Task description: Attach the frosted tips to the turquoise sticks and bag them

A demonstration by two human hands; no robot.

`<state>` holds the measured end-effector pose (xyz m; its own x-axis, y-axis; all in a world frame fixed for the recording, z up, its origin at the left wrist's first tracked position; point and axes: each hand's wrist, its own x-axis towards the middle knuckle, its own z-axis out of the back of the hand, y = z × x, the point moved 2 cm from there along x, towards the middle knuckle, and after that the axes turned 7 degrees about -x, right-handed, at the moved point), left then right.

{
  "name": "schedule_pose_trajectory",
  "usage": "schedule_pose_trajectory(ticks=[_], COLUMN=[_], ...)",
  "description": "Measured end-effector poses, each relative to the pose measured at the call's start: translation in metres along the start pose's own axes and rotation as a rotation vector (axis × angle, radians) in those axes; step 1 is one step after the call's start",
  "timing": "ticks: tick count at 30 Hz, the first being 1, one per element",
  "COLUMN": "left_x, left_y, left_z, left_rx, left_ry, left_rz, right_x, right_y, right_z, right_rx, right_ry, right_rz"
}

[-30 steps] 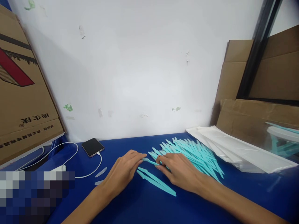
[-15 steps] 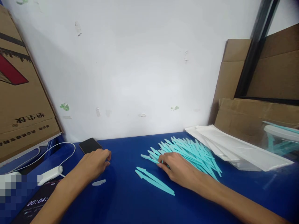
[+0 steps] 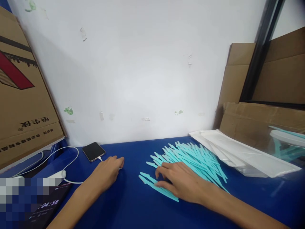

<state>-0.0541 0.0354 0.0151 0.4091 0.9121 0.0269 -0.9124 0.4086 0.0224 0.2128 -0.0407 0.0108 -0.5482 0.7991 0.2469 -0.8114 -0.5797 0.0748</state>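
My left hand (image 3: 111, 171) is closed just above the blue tabletop, left of centre. A small pale edge shows by its fingertips, too little to name. My right hand (image 3: 181, 181) hovers over two turquoise razors (image 3: 149, 182) lying side by side. Its thumb overlaps their handles, and thumb and forefinger are apart with nothing held; whether it touches them I cannot tell. These look like slim eyebrow razors with pale tips. Beyond that hand spreads a large pile of the same razors (image 3: 197, 156), partly covered by it.
White plastic sleeves (image 3: 228, 149) lie right of the pile, beside a clear bag of razors (image 3: 288, 146). A phone with a white cable (image 3: 93, 151) rests at back left. Another phone shows a timer (image 3: 50, 203) at front left. Cardboard (image 3: 26, 95) stands leftward, a wall behind.
My left hand has moved right. My right hand has drawn back from the pile's near-left edge to the two separate razors, its fingers parting. The clear cap on the table is no longer visible.
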Motion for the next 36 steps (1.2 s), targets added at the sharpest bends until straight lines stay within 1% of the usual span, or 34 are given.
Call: schedule_pose_trajectory(ticks=[6,9,12,16,18,20,24,30,33,36], left_x=[0.006,0.008,0.009,0.012,0.012,0.012,0.010,0.007,0.005,0.003], left_y=[-0.024,-0.032,-0.035,-0.034,-0.034,-0.036,-0.041,-0.045,-0.050,-0.057], left_z=[-0.005,-0.011,-0.019,-0.025,-0.024,-0.021,-0.016,-0.017,-0.017,-0.015], left_rx=[-0.193,-0.216,-0.243,-0.300,-0.297,-0.278,-0.256,-0.306,-0.341,-0.416], left_ry=[-0.054,-0.091,-0.120,-0.175,-0.218,-0.261,-0.307,-0.322,-0.333,-0.329], left_rz=[-0.199,-0.242,-0.280,-0.304,-0.329,-0.366,-0.426,-0.500,-0.530,-0.567], right_x=[0.001,0.001,0.002,0.004,0.005,0.006,0.006,0.007,0.008,0.007], right_y=[0.005,0.005,0.005,0.001,-0.003,-0.007,-0.011,-0.011,-0.011,-0.011], right_z=[-0.003,-0.005,-0.009,-0.011,-0.009,-0.006,0.001,0.004,0.003,-0.001], right_rx=[-0.200,-0.328,-0.406,-0.416,-0.417,-0.424,-0.455,-0.456,-0.439,-0.411], right_ry=[0.009,0.006,-0.001,-0.074,-0.120,-0.136,-0.084,0.006,0.001,-0.058], right_rz=[0.051,0.074,0.098,0.057,0.022,-0.004,-0.015,-0.022,-0.013,0.039])
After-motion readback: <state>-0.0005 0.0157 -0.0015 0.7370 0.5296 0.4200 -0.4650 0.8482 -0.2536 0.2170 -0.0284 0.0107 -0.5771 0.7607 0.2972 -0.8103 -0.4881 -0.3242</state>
